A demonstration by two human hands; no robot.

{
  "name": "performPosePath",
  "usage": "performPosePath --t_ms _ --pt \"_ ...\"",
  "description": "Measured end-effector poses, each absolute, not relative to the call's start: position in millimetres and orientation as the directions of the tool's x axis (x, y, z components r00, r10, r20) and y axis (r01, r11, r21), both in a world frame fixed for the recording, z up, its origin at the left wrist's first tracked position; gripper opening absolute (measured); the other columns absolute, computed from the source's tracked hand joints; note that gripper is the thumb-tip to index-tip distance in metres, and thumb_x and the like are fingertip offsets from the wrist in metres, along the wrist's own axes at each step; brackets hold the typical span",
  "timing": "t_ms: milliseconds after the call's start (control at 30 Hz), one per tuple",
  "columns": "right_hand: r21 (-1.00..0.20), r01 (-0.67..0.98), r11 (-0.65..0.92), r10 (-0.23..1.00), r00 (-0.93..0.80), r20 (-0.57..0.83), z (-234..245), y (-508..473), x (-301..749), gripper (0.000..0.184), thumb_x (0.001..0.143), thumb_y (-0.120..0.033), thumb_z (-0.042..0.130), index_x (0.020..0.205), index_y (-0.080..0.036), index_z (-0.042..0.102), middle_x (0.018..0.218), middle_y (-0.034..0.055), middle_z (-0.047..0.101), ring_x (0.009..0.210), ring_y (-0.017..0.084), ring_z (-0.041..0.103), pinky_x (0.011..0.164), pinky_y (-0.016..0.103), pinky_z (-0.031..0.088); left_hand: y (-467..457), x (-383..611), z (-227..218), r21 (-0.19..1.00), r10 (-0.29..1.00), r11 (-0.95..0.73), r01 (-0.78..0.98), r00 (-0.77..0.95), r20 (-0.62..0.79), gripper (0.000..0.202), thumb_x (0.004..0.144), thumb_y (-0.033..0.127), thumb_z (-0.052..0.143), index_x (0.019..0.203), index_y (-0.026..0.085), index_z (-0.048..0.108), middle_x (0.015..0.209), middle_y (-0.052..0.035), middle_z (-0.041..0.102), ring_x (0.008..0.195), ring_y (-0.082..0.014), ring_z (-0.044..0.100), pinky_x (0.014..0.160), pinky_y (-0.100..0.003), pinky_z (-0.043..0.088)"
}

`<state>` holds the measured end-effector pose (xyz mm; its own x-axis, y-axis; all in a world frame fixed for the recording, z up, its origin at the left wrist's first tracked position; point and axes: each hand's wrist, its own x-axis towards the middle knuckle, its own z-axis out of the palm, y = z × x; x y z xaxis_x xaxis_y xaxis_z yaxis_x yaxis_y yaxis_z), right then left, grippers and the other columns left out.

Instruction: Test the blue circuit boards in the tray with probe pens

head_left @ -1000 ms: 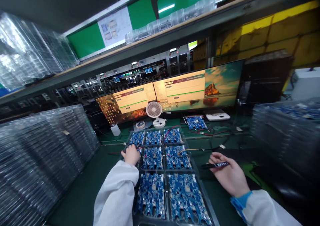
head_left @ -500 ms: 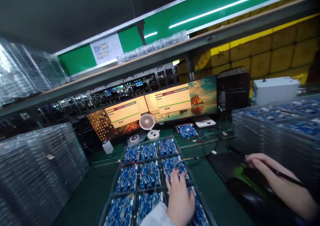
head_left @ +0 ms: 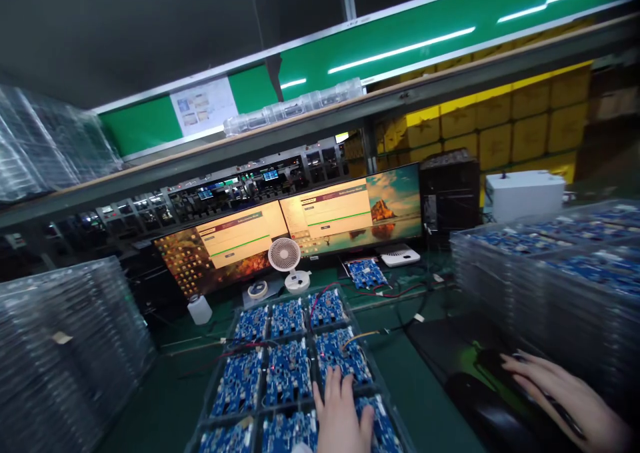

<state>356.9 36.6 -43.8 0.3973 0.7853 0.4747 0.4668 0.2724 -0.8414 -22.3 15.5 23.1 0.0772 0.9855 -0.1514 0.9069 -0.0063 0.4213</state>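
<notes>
My left hand (head_left: 343,413) is open, fingers outstretched, over the near edge of a blue circuit board (head_left: 343,353) in the right column of a clear compartment tray (head_left: 387,389). Several more such boards fill the other compartments. A thin yellow-orange cable (head_left: 363,337) runs onto that board, and red leads reach others. On the right, my right hand (head_left: 565,389) lies over a dark computer mouse (head_left: 493,366), fingers on its top. A dark pen-like stick (head_left: 565,413) shows beneath the palm; how it is held is partly hidden.
Two monitors (head_left: 325,223) stand behind the tray. In front are a white fan (head_left: 285,256), a tape roll (head_left: 257,289), a white bottle (head_left: 200,309) and a loose board (head_left: 367,274). Stacked clear trays flank both sides, left stack (head_left: 65,353), right stack (head_left: 480,273). A black wrist rest (head_left: 483,406) lies near the mouse.
My right hand has gone from a raised pinch with the stick to lying on the mouse. My left hand stays over the same board, slightly nearer. The view has shifted slightly.
</notes>
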Motion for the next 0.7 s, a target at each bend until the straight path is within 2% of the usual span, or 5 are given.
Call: performPosePath --t_ms 100,300,467,700 --pt "-0.739 0.620 0.263 0.862 0.193 0.469 -63.4 41.4 370.3 0.032 0.058 -0.054 0.068 0.085 -0.038 0.075 0.105 0.0061 0.071 0.113 0.037 0.057 0.100 0.055 0.041 16.1 -24.0 21.4 0.444 0.987 -0.024 0.896 0.092 -0.131 0.058 0.084 0.039 0.038 0.140 0.022 0.040 0.155 -0.0032 0.026 0.146 -0.0222 0.012 0.119 -0.048 0.000" --pt "-0.728 0.636 0.255 0.881 0.157 0.446 -66.9 42.4 369.8 0.036 0.057 -0.052 0.068 0.090 -0.038 0.075 0.109 0.0074 0.070 0.113 0.037 0.057 0.097 0.055 0.044 20.0 -27.8 15.3 0.436 0.983 -0.020 0.900 0.097 -0.154 0.058 0.085 0.041 0.038 0.141 0.024 0.038 0.155 -0.0028 0.024 0.146 -0.0229 0.011 0.119 -0.050 -0.002" --pt "-0.694 0.650 0.310 0.862 0.115 0.493 -64.1 42.0 363.0 0.034 0.060 -0.046 0.070 0.093 -0.038 0.075 0.109 0.0079 0.069 0.109 0.034 0.060 0.099 0.050 0.045 19.7 -28.1 15.4 0.449 0.985 -0.035 0.893 0.107 -0.135 0.057 0.085 0.041 0.037 0.139 0.024 0.041 0.155 -0.0035 0.027 0.146 -0.0240 0.012 0.119 -0.051 -0.003" --pt "-0.679 0.675 0.288 0.892 0.070 0.447 -75.7 45.0 370.4 0.039 0.061 -0.047 0.070 0.099 -0.038 0.073 0.114 0.0075 0.067 0.116 0.035 0.055 0.099 0.051 0.044 16.9 -28.2 16.0 0.469 0.982 -0.028 0.883 0.111 -0.150 0.058 0.085 0.044 0.036 0.141 0.027 0.038 0.155 -0.0004 0.024 0.146 -0.0238 0.012 0.119 -0.051 -0.002"
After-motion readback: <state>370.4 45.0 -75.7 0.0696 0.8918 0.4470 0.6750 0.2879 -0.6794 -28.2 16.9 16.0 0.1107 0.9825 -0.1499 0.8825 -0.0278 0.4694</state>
